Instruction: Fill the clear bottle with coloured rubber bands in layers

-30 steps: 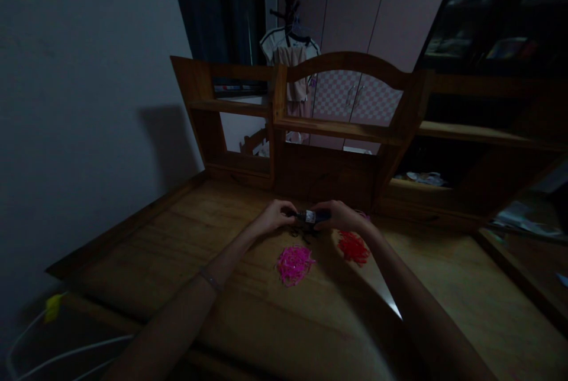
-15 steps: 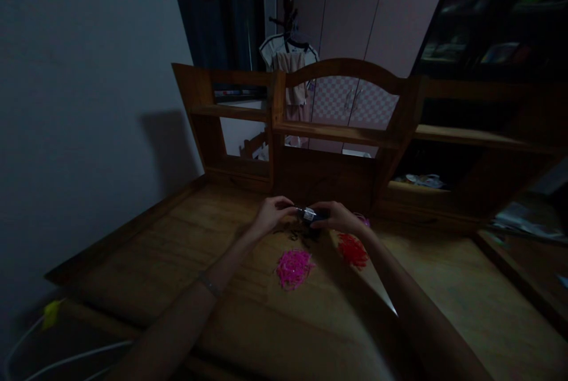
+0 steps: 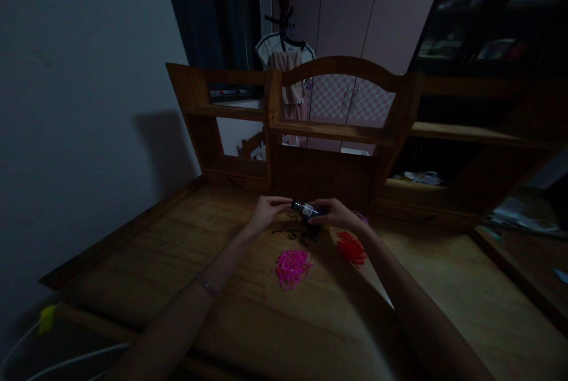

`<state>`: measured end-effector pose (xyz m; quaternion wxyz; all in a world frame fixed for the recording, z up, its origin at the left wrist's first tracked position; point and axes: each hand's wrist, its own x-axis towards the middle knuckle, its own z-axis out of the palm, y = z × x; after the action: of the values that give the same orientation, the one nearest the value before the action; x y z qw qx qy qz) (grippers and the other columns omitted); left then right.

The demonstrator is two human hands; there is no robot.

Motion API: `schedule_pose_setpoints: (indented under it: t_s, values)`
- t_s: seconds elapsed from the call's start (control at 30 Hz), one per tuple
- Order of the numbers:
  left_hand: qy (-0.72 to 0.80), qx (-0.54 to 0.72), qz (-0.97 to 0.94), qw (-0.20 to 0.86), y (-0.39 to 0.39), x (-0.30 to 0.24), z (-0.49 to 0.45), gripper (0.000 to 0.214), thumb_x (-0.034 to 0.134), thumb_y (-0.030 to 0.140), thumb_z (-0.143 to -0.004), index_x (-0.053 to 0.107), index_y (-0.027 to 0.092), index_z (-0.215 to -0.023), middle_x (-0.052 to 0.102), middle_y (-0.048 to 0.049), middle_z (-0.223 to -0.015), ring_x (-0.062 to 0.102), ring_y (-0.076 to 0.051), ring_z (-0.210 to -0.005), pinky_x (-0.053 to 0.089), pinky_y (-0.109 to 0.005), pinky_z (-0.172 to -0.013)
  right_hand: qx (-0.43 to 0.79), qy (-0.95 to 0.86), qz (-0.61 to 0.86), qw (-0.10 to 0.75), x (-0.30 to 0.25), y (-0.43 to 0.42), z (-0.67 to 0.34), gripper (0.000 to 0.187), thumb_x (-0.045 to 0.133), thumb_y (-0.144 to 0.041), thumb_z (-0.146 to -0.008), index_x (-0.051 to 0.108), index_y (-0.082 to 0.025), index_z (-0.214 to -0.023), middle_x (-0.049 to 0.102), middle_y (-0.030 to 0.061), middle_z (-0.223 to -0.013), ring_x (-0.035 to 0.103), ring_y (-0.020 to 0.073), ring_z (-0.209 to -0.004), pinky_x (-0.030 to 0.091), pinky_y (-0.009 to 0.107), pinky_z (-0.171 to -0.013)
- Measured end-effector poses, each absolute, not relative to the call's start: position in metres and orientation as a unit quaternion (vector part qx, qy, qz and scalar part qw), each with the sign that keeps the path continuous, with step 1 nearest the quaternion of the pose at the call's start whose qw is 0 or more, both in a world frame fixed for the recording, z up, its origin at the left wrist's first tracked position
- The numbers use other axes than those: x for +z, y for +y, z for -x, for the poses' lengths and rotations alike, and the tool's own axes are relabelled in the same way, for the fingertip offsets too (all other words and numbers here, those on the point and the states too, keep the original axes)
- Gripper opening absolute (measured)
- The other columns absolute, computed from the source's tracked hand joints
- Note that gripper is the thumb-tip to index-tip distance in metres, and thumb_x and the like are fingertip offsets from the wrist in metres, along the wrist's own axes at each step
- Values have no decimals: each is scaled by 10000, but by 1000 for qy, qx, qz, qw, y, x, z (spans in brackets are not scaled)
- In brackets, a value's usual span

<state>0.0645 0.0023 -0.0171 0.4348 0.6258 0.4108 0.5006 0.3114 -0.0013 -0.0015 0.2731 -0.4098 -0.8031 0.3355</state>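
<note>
1. Nearest you, at 7 o'clock below the desk edge, a yellow tag (image 3: 46, 319) sits by a white cable (image 3: 66, 359). It is too dark to tell more.
2. Your forearms rise from 6 o'clock over the wooden desk (image 3: 133, 251). A thin bracelet (image 3: 205, 284) circles your left wrist.
3. A pink pile (image 3: 293, 267) of thin strands lies on the desk between your forearms, at 6 o'clock from your hands.
4. A red pile (image 3: 351, 248) lies at 5 o'clock from your right hand, near the wrist and apart from the pink pile.
5. A scatter of dark strands (image 3: 293, 233) lies on the desk right under your hands.
6. Your left hand (image 3: 266, 213) has its fingers curled narrow, the tips pinching the left end of a small dark object (image 3: 306, 210) with a pale band.
7. Your right hand (image 3: 335, 214) closes round the object's right end. The object hangs just above the desk between both hands, lying almost level.
8. A purple bit (image 3: 362, 216) shows at 3 o'clock from your right hand, mostly hidden.
9. At 12 o'clock a wooden shelf unit (image 3: 337, 129) stands on the desk's far edge.
10. Beyond it, clothes (image 3: 286, 67) hang on a stand.
</note>
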Motion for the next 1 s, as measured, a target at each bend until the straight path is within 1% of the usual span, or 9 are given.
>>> schedule_pose_setpoints:
  t_s: [0.1, 0.27, 0.33, 0.53, 0.63, 0.77, 0.87, 1.0]
  values:
    - [401, 510, -635, 419, 0, -13, -62, 228, 760, 267, -639, 758, 135, -825, 746, -87, -879, 688, -221, -832, 548, -338, -802, 346, -806, 394, 273, 1, -4, -309, 507, 768, -394, -676, 683, -205, -1139, 716, 36, -1036, 649, 226, -956, 485, 335, -870]
    - [407, 504, -651, 395, 2, -15, -61, 166, 727, 228, -652, 735, 138, -792, 720, -50, -751, 667, -178, -724, 532, -287, -728, 345, -807, 397, 270, 1, -5, -307, 528, 770, -392, -675, 674, -206, -1160, 715, 34, -1038, 653, 222, -945, 489, 328, -852]
    - [400, 507, -663, 378, 3, -17, -63, 130, 711, 210, -659, 715, 139, -768, 708, -38, -740, 658, -166, -722, 519, -268, -722, 336, -813, 394, 268, 1, -5, -307, 530, 775, -391, -669, 676, -209, -1158, 716, 33, -1037, 653, 220, -942, 486, 325, -855]
    - [372, 514, -677, 372, 1, -19, -66, 107, 671, 172, -672, 680, 142, -775, 705, -32, -772, 665, -163, -762, 508, -248, -721, 318, -817, 403, 263, 4, -7, -307, 520, 786, -376, -658, 684, -217, -1143, 717, 32, -1040, 652, 215, -942, 483, 317, -849]
    - [376, 499, -683, 379, -1, -15, -65, 132, 657, 193, -694, 707, 136, -802, 725, -57, -815, 679, -187, -804, 522, -281, -768, 322, -811, 407, 269, 6, -6, -308, 511, 782, -365, -662, 684, -214, -1140, 719, 31, -1027, 653, 211, -933, 484, 315, -847]
    - [363, 471, -711, 374, -3, -8, -63, 225, 615, 216, -753, 740, 159, -931, 739, -75, -954, 675, -206, -915, 516, -324, -870, 344, -801, 405, 276, 8, -5, -312, 499, 765, -359, -683, 674, -213, -1152, 714, 33, -1042, 650, 212, -951, 489, 324, -855]
    - [357, 470, -723, 360, -6, -5, -64, 237, 582, 228, -795, 740, 177, -964, 726, -78, -1010, 666, -202, -942, 518, -328, -875, 341, -799, 411, 277, 9, -4, -315, 498, 765, -353, -683, 674, -216, -1152, 713, 32, -1042, 647, 213, -959, 484, 335, -876]
    - [356, 477, -720, 357, -8, -3, -66, 220, 613, 290, -803, 732, 170, -944, 718, -89, -1009, 659, -213, -967, 517, -335, -884, 338, -803, 407, 275, 11, -5, -316, 504, 767, -352, -684, 671, -218, -1161, 713, 34, -1044, 644, 210, -956, 477, 335, -886]
